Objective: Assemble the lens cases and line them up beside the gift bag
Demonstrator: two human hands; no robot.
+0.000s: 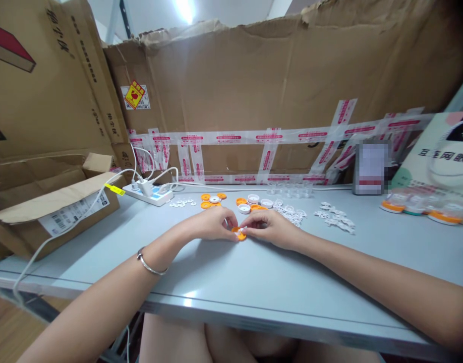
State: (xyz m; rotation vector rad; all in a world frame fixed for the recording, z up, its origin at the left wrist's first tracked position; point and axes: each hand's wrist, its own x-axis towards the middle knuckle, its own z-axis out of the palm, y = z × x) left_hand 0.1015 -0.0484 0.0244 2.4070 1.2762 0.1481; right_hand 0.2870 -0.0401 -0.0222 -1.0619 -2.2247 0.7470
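My left hand (218, 223) grips the edge of a round orange plastic part (240, 237) just above the grey table. From the other side, my right hand (267, 227) pinches a small white plastic piece (242, 230) at the orange part's inside. How the white piece sits there is too small to tell. Just behind my hands lie orange rings (206, 205) and white round cups (253, 199). A pile of small white plastic pieces (292, 216) lies behind my right hand.
Small white discs (182, 203) lie near a power strip (148, 193) with plugged cables. Clear cups (290, 190) line the back, by a large cardboard box (224, 96). More white pieces (335, 218) and orange-based assembled units (445, 214) are at right. An open carton (65, 201) stands left.
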